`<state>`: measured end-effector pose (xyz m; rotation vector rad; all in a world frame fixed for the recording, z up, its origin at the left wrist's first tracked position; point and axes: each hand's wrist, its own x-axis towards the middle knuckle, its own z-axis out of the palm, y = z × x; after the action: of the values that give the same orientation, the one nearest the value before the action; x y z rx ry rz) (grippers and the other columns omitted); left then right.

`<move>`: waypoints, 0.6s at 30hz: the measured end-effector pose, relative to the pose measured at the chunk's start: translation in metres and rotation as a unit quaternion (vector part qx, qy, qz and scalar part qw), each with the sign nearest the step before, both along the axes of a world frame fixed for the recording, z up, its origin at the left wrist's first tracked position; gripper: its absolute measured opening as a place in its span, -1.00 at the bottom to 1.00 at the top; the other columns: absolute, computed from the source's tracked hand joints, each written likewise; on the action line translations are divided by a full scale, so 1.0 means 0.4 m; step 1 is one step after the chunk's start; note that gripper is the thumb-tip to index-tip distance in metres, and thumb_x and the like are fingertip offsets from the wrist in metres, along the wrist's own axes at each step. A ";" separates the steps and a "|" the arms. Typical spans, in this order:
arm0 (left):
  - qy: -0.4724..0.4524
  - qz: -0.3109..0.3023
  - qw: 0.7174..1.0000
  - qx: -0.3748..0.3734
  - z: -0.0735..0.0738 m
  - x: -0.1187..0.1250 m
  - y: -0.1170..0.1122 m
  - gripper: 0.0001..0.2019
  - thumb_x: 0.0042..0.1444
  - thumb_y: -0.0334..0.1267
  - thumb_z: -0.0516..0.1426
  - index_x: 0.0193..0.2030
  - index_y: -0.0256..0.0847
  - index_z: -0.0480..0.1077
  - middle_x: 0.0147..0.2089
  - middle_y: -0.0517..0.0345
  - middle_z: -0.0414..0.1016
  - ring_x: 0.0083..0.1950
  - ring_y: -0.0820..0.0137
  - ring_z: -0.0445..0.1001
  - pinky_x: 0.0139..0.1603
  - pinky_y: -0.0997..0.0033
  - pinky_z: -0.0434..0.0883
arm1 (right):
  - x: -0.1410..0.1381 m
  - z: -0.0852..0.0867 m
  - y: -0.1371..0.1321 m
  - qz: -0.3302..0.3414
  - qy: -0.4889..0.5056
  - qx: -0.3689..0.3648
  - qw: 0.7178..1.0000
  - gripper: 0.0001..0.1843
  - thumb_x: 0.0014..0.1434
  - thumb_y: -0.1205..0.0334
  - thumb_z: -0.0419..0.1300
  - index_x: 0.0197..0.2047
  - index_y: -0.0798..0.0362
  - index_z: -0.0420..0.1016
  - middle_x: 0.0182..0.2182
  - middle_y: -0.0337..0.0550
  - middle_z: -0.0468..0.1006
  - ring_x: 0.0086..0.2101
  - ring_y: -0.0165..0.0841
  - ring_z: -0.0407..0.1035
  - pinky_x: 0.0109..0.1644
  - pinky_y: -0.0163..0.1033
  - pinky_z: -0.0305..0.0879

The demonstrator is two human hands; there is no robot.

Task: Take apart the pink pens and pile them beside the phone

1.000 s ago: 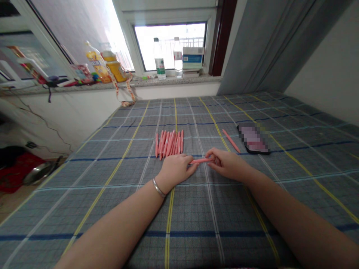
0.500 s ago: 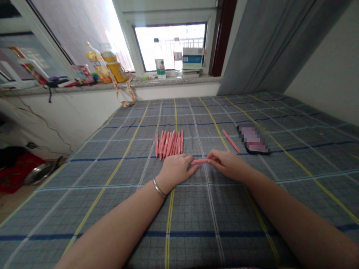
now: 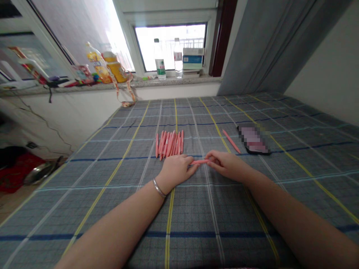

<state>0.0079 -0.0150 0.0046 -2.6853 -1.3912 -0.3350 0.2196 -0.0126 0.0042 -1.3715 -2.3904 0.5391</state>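
Both my hands hold one pink pen (image 3: 199,161) crosswise, low over a grey checked bedsheet (image 3: 112,175). My left hand (image 3: 175,170), with a silver bracelet on the wrist, pinches the pen's left end. My right hand (image 3: 228,164) pinches its right end with closed fingers. Just beyond my left hand lies a row of several pink pens (image 3: 169,142), side by side. A single pink pen (image 3: 231,141) lies apart, beyond my right hand.
A dark phone-like object (image 3: 254,140) lies right of the single pen. A window ledge (image 3: 134,82) at the far edge carries bottles (image 3: 159,63), a stack of boxes (image 3: 193,59) and clutter. The floor drops away at left with a metal pan (image 3: 39,172). A wall runs along the right.
My two hands have drawn slightly closer together along the pen, so less of it shows between them. Everything else lies as before.
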 end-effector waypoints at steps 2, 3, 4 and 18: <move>0.001 0.006 1.000 -0.003 -0.001 -0.001 0.000 -0.58 0.20 0.02 -0.14 -0.36 -0.19 0.40 -0.38 0.12 0.47 -0.36 0.38 0.43 -0.43 0.48 0.24 | 0.000 -0.002 -0.001 -0.011 0.006 0.008 1.000 -0.78 0.16 0.14 0.04 -0.15 0.01 0.34 -0.42 -0.22 0.50 -0.45 -0.41 0.34 -0.42 -0.35 0.08; 0.002 0.010 1.000 -0.005 -0.001 -0.001 0.001 -0.58 0.20 0.02 -0.15 -0.36 -0.19 0.40 -0.38 0.11 0.47 -0.35 0.37 0.43 -0.43 0.48 0.24 | 0.000 -0.002 -0.001 -0.016 0.007 0.013 1.000 -0.80 0.16 0.15 0.04 -0.16 0.01 0.33 -0.42 -0.22 0.50 -0.45 -0.41 0.34 -0.42 -0.35 0.08; 0.003 0.012 1.000 -0.006 -0.001 -0.001 0.001 -0.58 0.20 0.03 -0.15 -0.35 -0.20 0.39 -0.37 0.11 0.47 -0.35 0.37 0.43 -0.43 0.48 0.25 | -0.001 -0.002 -0.002 -0.019 0.008 0.016 1.000 -0.82 0.16 0.16 0.03 -0.18 0.01 0.34 -0.42 -0.22 0.50 -0.44 -0.41 0.34 -0.41 -0.35 0.09; 0.012 0.012 1.000 0.001 -0.001 0.002 0.000 -0.60 0.18 0.04 -0.11 -0.33 -0.20 0.39 -0.35 0.12 0.47 -0.34 0.38 0.44 -0.44 0.48 0.25 | -0.002 0.010 0.000 -0.005 -0.034 0.003 0.999 -0.69 0.26 0.12 -0.14 -0.35 0.04 0.33 -0.47 -0.19 0.46 -0.45 -0.40 0.30 -0.39 -0.33 0.05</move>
<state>0.0087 -0.0151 0.0044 -2.6595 -1.4152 -0.3022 0.2189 -0.0128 0.0081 -1.4203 -2.4344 0.4898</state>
